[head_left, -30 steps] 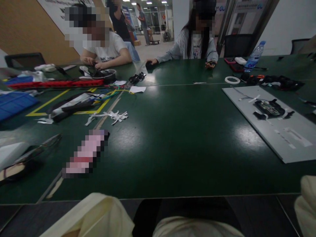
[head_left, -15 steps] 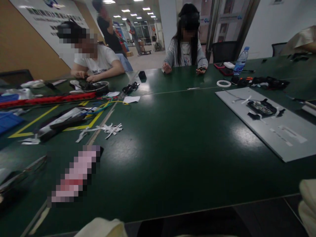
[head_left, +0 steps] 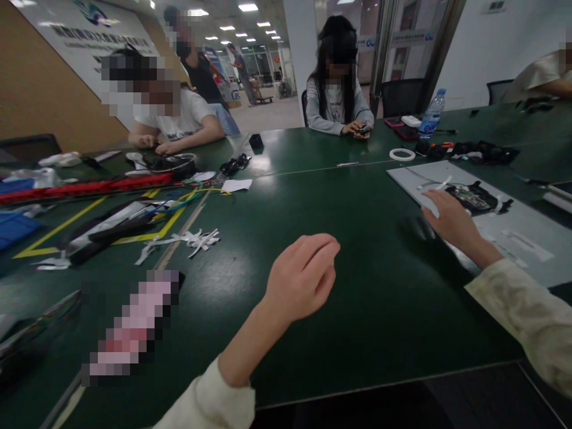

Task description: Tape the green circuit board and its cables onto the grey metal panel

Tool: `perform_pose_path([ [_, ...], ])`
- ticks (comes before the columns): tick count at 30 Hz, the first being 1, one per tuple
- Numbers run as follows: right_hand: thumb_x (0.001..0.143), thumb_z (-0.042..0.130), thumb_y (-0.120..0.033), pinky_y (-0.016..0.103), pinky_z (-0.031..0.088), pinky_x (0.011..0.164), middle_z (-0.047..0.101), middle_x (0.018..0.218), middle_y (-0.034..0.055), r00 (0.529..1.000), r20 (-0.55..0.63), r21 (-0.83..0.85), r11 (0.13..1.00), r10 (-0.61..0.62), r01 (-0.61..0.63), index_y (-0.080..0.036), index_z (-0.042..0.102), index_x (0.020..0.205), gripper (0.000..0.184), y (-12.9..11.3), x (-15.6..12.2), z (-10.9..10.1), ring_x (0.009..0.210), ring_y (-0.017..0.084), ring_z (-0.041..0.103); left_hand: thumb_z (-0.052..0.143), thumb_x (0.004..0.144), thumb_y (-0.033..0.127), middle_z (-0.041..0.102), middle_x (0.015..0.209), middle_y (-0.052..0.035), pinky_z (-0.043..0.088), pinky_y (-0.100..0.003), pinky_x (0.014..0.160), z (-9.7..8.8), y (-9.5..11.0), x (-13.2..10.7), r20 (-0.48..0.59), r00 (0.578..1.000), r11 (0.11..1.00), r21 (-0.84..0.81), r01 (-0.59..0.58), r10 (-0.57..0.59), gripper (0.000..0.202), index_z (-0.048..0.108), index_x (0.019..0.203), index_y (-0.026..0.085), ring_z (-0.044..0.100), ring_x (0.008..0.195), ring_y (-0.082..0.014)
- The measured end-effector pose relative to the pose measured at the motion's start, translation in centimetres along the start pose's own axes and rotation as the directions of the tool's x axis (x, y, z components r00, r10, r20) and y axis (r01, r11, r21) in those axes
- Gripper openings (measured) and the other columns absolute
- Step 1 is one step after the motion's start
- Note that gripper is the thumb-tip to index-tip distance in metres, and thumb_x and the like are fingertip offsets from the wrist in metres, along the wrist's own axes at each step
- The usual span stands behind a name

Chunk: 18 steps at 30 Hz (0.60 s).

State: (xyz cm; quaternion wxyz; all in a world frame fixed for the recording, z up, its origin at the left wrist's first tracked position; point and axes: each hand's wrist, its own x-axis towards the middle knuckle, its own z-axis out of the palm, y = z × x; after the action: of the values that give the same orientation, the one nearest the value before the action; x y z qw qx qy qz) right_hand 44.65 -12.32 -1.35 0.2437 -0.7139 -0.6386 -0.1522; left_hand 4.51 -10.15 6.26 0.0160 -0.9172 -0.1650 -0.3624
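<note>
My left hand [head_left: 304, 275] hovers over the middle of the dark green table [head_left: 348, 286], its fingers loosely curled together with nothing visible in them. My right hand [head_left: 449, 221] reaches to the right with fingers stretched out flat. Its fingertips lie at the near left edge of a grey panel [head_left: 513, 229]. On that panel, just past the fingers, sits a black circuit board [head_left: 473, 198] with white tape strips around it. Both of my arms wear cream sleeves.
Two people sit at the far side of the table, and a third person's arm shows at the far right. White tape scraps [head_left: 196, 239], a red strip [head_left: 84, 187], coloured wires, a tape roll [head_left: 402, 154] and a water bottle [head_left: 431, 113] lie around. A pixelated pink object [head_left: 131, 325] lies near left.
Both my hands have come up from below the table edge into view, the left over the middle, the right out to the grey panel. The camera has tilted up slightly.
</note>
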Motion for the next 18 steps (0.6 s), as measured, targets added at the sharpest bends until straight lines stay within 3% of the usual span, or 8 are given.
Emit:
perform_pose_path([
  [4, 0.088, 0.040, -0.027, 0.048, 0.035, 0.104, 0.055, 0.123, 0.0171, 0.996, 0.095, -0.038, 0.999, -0.003, 0.006, -0.010, 0.057, 0.120, 0.040, 2.6, -1.4, 4.4, 0.118, 0.030, 0.049, 0.042, 0.088, 0.008, 0.060, 0.110, -0.0093, 0.051, -0.035, 0.084, 5.0, -3.9, 0.6, 0.295, 0.954, 0.998, 0.016, 0.056, -0.058, 0.023, 0.055, 0.107, 0.013, 0.057, 0.100, -0.0195],
  [7, 0.085, 0.040, -0.024, 0.045, 0.036, 0.105, 0.058, 0.120, 0.0141, 0.992, 0.130, -0.041, 0.999, -0.003, 0.008, -0.013, 0.058, 0.120, 0.041, 3.9, -1.5, 5.2, 0.119, 0.028, 0.049, 0.042, 0.090, 0.010, 0.058, 0.113, -0.0086, 0.051, -0.035, 0.085, 6.3, -5.0, -0.9, 0.423, 0.900, 0.994, 0.018, 0.107, -0.105, 0.022, 0.056, 0.106, 0.014, 0.056, 0.100, -0.0191],
  [10, 0.082, 0.043, -0.023, 0.042, 0.039, 0.103, 0.061, 0.115, 0.0133, 0.991, 0.137, -0.035, 0.999, 0.005, 0.000, -0.015, 0.059, 0.121, 0.042, 4.3, -1.2, 5.2, 0.115, 0.026, 0.053, 0.042, 0.091, 0.012, 0.058, 0.112, -0.0076, 0.050, -0.035, 0.086, 6.1, -5.0, -1.7, 0.464, 0.876, 0.989, 0.005, 0.146, -0.132, 0.020, 0.057, 0.104, 0.016, 0.056, 0.101, -0.0187],
  [18, 0.082, 0.036, -0.016, 0.039, 0.040, 0.098, 0.059, 0.118, 0.0190, 0.991, 0.117, -0.046, 0.997, 0.069, -0.064, -0.012, 0.061, 0.120, 0.045, 6.3, -1.2, 5.5, 0.112, 0.027, 0.053, 0.042, 0.093, 0.014, 0.058, 0.110, -0.0056, 0.049, -0.035, 0.088, 5.7, -5.1, -1.5, 0.445, 0.864, 0.962, -0.015, 0.271, -0.236, 0.020, 0.059, 0.102, 0.017, 0.056, 0.100, -0.0165],
])
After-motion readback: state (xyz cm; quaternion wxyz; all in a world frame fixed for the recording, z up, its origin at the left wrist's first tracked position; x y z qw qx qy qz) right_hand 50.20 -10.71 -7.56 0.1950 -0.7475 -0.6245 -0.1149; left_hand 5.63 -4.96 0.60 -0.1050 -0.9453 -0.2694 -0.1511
